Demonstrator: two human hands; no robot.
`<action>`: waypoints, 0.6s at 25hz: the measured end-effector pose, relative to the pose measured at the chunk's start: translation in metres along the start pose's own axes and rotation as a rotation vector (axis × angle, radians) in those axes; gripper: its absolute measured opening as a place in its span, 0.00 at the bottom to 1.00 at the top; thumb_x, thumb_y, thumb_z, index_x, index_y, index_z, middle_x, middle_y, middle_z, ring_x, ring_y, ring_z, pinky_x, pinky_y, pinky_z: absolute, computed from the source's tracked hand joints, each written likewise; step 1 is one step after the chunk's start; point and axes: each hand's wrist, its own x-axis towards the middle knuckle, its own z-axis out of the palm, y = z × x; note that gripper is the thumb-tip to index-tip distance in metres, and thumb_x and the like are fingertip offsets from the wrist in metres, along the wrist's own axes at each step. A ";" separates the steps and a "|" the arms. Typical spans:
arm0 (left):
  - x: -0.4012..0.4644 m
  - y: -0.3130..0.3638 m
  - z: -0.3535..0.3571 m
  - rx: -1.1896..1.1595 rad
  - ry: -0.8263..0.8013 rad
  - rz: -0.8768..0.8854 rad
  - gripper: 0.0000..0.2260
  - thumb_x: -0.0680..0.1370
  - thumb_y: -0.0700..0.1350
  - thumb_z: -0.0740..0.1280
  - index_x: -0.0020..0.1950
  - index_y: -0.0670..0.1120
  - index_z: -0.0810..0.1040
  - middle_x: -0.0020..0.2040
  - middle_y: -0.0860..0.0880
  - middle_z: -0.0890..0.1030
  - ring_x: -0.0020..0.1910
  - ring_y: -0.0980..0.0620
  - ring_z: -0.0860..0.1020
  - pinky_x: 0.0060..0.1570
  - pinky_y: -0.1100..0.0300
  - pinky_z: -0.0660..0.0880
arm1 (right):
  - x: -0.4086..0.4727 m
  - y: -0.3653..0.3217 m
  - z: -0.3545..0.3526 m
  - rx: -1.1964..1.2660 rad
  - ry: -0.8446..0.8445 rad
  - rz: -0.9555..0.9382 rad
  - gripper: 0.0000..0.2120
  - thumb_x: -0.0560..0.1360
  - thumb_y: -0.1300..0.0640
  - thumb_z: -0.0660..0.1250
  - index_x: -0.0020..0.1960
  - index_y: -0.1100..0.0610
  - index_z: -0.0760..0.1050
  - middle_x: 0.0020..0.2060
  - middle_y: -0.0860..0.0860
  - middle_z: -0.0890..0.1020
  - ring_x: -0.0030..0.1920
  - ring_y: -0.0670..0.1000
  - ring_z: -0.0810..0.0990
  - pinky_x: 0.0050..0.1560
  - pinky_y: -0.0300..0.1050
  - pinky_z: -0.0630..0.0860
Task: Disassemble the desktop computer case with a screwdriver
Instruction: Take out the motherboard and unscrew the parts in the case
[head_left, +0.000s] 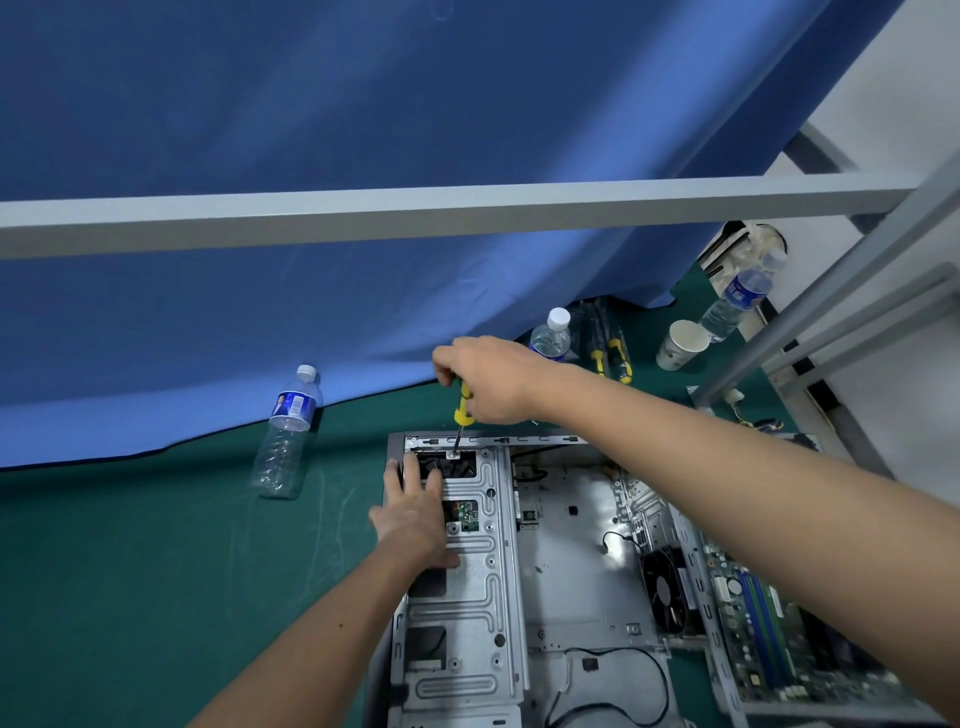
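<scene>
Bottle (287, 431) left of the case (566, 561) — cup (681, 344) behind, right.

Your right arm reaches in from the right edge and stretches far forward, forearm bare. Your right hand (488, 379) is curled, fingers wrapped round the screwdriver (462, 402) handle, knuckles up, wrist slightly bent down. Your left arm comes up from the bottom edge. Your left hand (413, 512) lies flat, palm down, fingers straight and spread, thumb out to the right.
</scene>
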 end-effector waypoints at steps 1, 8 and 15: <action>0.000 0.000 0.000 -0.003 0.001 -0.001 0.52 0.65 0.61 0.79 0.78 0.51 0.49 0.78 0.47 0.37 0.78 0.42 0.39 0.65 0.44 0.71 | -0.001 0.000 0.001 -0.020 -0.002 -0.004 0.12 0.75 0.58 0.68 0.56 0.56 0.69 0.47 0.51 0.69 0.49 0.56 0.71 0.42 0.46 0.66; -0.002 0.000 -0.001 0.003 0.014 0.008 0.52 0.65 0.62 0.78 0.78 0.51 0.49 0.78 0.46 0.38 0.78 0.42 0.40 0.65 0.44 0.72 | -0.006 0.003 0.004 -0.100 0.026 0.004 0.08 0.78 0.54 0.65 0.54 0.57 0.73 0.49 0.53 0.75 0.49 0.58 0.77 0.46 0.50 0.73; -0.002 -0.004 -0.002 -0.063 0.031 0.010 0.54 0.63 0.62 0.80 0.78 0.53 0.50 0.78 0.48 0.40 0.77 0.42 0.43 0.65 0.46 0.71 | -0.026 0.015 0.003 0.004 0.135 0.028 0.09 0.78 0.51 0.65 0.53 0.55 0.75 0.47 0.51 0.75 0.46 0.55 0.75 0.46 0.48 0.72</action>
